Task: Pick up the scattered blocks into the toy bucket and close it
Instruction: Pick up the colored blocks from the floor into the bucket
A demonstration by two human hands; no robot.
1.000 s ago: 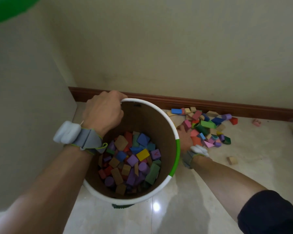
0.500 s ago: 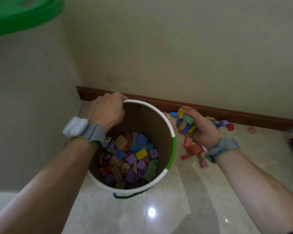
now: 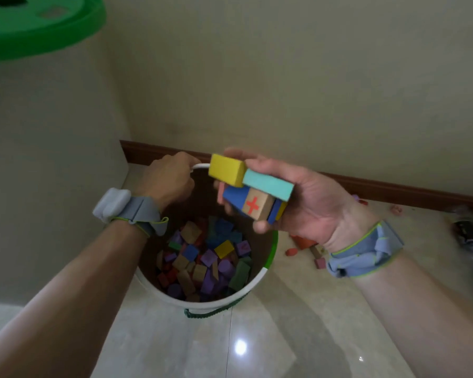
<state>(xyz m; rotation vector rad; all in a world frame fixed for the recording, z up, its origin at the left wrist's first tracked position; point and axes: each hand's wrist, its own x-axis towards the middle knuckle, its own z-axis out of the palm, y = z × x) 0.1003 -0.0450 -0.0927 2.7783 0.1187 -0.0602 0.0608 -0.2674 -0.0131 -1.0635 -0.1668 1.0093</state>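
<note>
The round toy bucket (image 3: pixel 253 289) stands open on the floor, white-rimmed with a green stripe, partly filled with several coloured blocks (image 3: pixel 206 257). My left hand (image 3: pixel 170 180) grips its far rim. My right hand (image 3: pixel 298 203) holds a handful of blocks (image 3: pixel 253 188) above the bucket's opening: a yellow one, a teal one, a blue one and a tan one with a red cross. The green lid (image 3: pixel 38 25) sits high at the top left.
A few loose blocks (image 3: pixel 309 249) lie on the tiled floor right of the bucket, partly hidden by my right wrist. More small pieces (image 3: pixel 395 210) sit by the brown skirting board. A dark blurred object (image 3: pixel 470 231) is at the right edge. A pale cabinet side stands left.
My right hand has risen from the floor pile with a handful of blocks and moved left over the bucket's opening. My left hand has kept its grip on the rim.
</note>
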